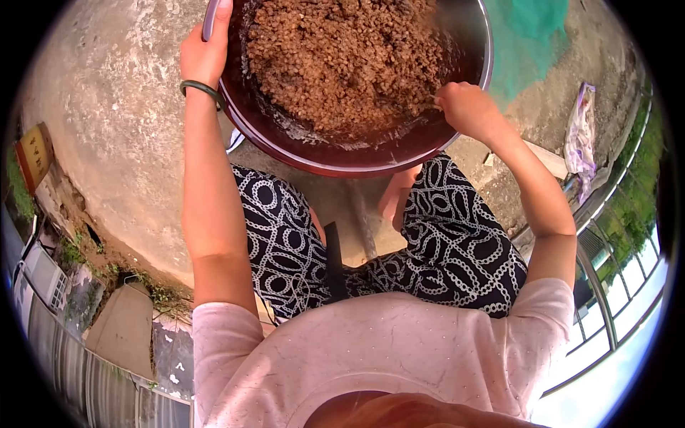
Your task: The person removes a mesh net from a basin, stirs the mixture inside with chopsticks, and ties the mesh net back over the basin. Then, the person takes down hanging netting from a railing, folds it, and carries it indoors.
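1 broad stretch of rough concrete ground (pixel 128 128) fills most of the outdoor view, seen from head height and looking down. Across the bottom is a person in a pale pink shirt (pixel 385 342), seated, with 2 knees parted in black-and-white trousers (pixel 464 242) patterned with chains.

Just beyond the knees, at the top and partly cut off, is a large round basin (pixel 300 151), dark reddish brown with a shiny rim. It seems placed there so that 2 arms can reach its opposite sides; what bears its weight is out of sight. Inside lies a thick brown, grainy mass (pixel 349 57), heaped over the middle, leaving the near wall smeared but mostly bare.

Behind the basin, to the right, is some green sheeting (pixel 528 43); nearer the right edge lies a crumpled plastic bag (pixel 581 135).

The left hand (pixel 205 53) grips the basin's side, thumb over the edge, probably to keep it steady. The right hand (pixel 467 107) is curled inside the opposite rim, fingertips at the edge of the mass, perhaps left free to work in it; I cannot tell whether it is closed on something.

Smallest is a dark band (pixel 202 87) around the left wrist.
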Tool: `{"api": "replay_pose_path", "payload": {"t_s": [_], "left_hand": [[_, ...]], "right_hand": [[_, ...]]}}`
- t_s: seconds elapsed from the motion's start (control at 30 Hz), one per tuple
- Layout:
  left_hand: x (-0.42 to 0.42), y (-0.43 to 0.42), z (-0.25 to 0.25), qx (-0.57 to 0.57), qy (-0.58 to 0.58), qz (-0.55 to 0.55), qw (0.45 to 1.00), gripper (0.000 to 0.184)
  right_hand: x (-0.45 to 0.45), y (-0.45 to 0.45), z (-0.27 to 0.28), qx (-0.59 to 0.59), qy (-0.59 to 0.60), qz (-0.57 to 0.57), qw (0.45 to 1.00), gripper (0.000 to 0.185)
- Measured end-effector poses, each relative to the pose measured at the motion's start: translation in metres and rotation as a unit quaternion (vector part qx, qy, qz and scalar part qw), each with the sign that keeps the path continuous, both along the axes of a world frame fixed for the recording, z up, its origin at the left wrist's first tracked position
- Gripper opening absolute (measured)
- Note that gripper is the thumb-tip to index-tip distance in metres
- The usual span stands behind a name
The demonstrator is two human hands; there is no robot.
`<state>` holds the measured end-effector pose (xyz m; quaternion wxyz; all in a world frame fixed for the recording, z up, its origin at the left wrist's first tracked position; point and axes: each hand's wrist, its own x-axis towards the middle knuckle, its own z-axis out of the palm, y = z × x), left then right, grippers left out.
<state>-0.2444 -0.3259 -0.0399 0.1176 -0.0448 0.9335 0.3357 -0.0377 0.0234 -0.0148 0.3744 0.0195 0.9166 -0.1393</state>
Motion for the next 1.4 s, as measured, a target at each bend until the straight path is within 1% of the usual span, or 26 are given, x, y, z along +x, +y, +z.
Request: {"api": "replay_pose_path", "payload": {"t_s": [0.03,0.07,0.1,0.13,0.17,0.2,0.23,0.33,0.43,0.53,0.6,0.63,0.67,0.7,0.73,0.8,0.9,1.0,1.03,1.07,1.13,1.2,1.27,1.33,1.37,1.4], "left_hand": [[-0.001,0.000,0.001,-0.003,-0.003,0.000,1.000,0.085],[-0.001,0.000,0.001,-0.006,-0.008,0.000,1.000,0.085],[0.000,0.001,0.001,-0.009,-0.014,-0.001,1.000,0.085],[0.001,0.002,0.002,-0.009,-0.010,0.000,1.000,0.086],[0.002,0.003,0.004,-0.011,-0.005,0.000,1.000,0.086],[0.003,0.004,0.006,-0.012,-0.002,-0.002,1.000,0.087],[0.003,0.004,0.005,-0.010,-0.001,0.002,1.000,0.087],[0.000,0.002,0.001,-0.004,-0.002,0.007,1.000,0.088],[0.002,0.000,-0.001,-0.002,-0.005,0.004,1.000,0.087],[0.006,0.007,0.000,0.010,0.006,0.015,1.000,0.087],[0.004,0.007,0.002,0.012,-0.005,0.011,1.000,0.087],[0.004,0.005,0.002,0.016,0.001,0.010,1.000,0.087],[0.004,0.003,-0.001,0.020,0.008,0.008,1.000,0.088],[0.001,0.002,-0.003,0.024,0.014,0.004,1.000,0.089],[-0.003,0.001,-0.004,0.013,0.003,0.004,1.000,0.089],[-0.004,-0.005,-0.007,-0.009,-0.029,0.007,1.000,0.091],[0.000,0.001,-0.001,0.002,-0.019,0.009,1.000,0.092],[0.001,0.002,-0.003,-0.011,0.019,0.012,1.000,0.092],[0.001,0.001,-0.001,-0.010,-0.011,0.006,1.000,0.093],[0.001,0.001,-0.002,-0.007,-0.007,0.008,1.000,0.093],[0.001,0.001,-0.004,-0.002,0.000,0.008,1.000,0.093],[-0.001,0.000,-0.006,-0.001,-0.001,0.012,1.000,0.092],[0.000,0.001,-0.008,-0.004,0.007,0.015,1.000,0.091],[0.001,0.001,-0.010,-0.014,0.025,0.014,0.999,0.088],[-0.002,-0.003,-0.013,-0.015,0.014,-0.008,1.000,0.087],[-0.006,-0.006,-0.015,-0.014,0.003,-0.029,0.999,0.087]], "right_hand": [[0.005,-0.010,-0.011,-0.009,-0.001,0.000,1.000,0.021],[0.005,-0.018,-0.028,-0.049,-0.061,0.002,0.997,0.022],[0.006,-0.029,-0.044,-0.122,-0.082,-0.024,0.989,0.021],[0.006,-0.040,-0.059,-0.223,-0.068,-0.001,0.972,0.022],[0.003,-0.060,-0.063,-0.265,-0.213,-0.181,0.923,0.023],[-0.008,-0.084,-0.044,-0.295,-0.265,-0.310,0.864,0.024],[-0.016,-0.104,-0.044,-0.340,-0.290,-0.399,0.801,0.024],[-0.041,-0.128,-0.045,-0.447,-0.283,-0.507,0.680,0.024],[-0.054,-0.107,-0.040,-0.508,-0.271,-0.536,0.618,0.024],[-0.064,-0.072,-0.025,-0.541,-0.215,-0.533,0.615,0.025],[-0.064,-0.044,-0.012,-0.539,-0.173,-0.518,0.641,0.025],[-0.058,-0.036,-0.006,-0.483,-0.148,-0.502,0.702,0.021],[-0.048,-0.032,0.001,-0.393,-0.137,-0.424,0.804,0.021],[-0.037,-0.028,0.005,-0.293,-0.121,-0.338,0.886,0.022],[-0.026,-0.022,0.007,-0.273,-0.054,-0.217,0.936,0.022],[-0.007,-0.016,0.021,-0.197,0.101,-0.130,0.966,0.022],[0.018,0.005,-0.003,-0.135,0.082,-0.028,0.987,0.018],[0.033,-0.010,-0.057,-0.267,-0.035,0.060,0.961,0.019],[0.021,-0.031,-0.049,-0.310,-0.198,-0.128,0.921,0.021],[0.005,-0.062,-0.041,-0.331,-0.347,-0.308,0.822,0.022],[-0.012,-0.096,-0.060,-0.447,-0.403,-0.420,0.680,0.024],[-0.035,-0.121,-0.056,-0.513,-0.337,-0.470,0.634,0.023],[-0.059,-0.116,-0.051,-0.542,-0.257,-0.518,0.610,0.023],[-0.070,-0.088,-0.041,-0.551,-0.221,-0.514,0.619,0.023],[-0.067,-0.073,-0.035,-0.543,-0.204,-0.518,0.628,0.024],[-0.062,-0.059,-0.022,-0.503,-0.167,-0.499,0.685,0.025]]}}
